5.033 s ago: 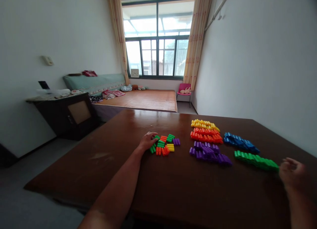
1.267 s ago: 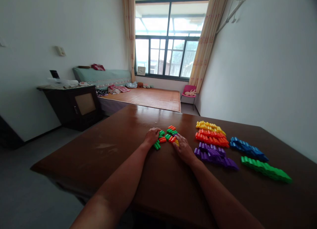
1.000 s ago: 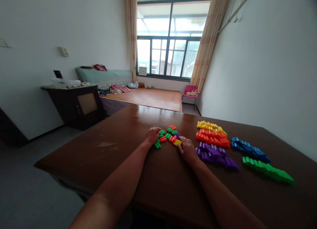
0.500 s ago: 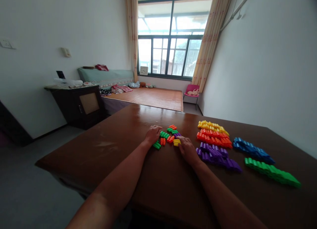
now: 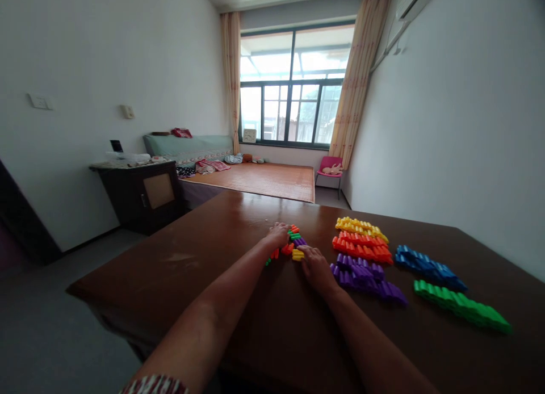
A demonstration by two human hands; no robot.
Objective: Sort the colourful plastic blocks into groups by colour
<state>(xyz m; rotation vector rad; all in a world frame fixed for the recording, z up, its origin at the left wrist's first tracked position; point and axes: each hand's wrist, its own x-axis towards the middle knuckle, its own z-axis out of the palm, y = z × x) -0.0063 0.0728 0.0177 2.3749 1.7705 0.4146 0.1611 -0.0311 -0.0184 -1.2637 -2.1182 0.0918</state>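
On the brown table (image 5: 179, 269), small ridged plastic pieces in several colours lie in a loose cluster. My left hand (image 5: 279, 234) reaches over the cluster's left side, fingers loosely spread, covering most of the green pieces there. Orange pieces (image 5: 287, 250) show just below it, and green pieces (image 5: 294, 236) by its fingertips. My right hand (image 5: 315, 265) rests on the cluster's right side with its fingers extended. Its fingertips are beside the yellow pieces (image 5: 298, 255) and the purple pieces (image 5: 300, 242). Whether either hand pinches a piece is too small to tell.
To the right lie rows of like pieces: yellow row (image 5: 361, 228), orange row (image 5: 361, 247), purple row (image 5: 368, 279), blue row (image 5: 430, 266) and green row (image 5: 462, 306). Beyond the table are a bed (image 5: 255, 178), a pink chair (image 5: 330, 167) and a dark cabinet (image 5: 138, 192).
My left hand has shifted right, over the green and orange pieces it was beside. My right hand stays by the yellow pieces. The head view has tilted up slightly.
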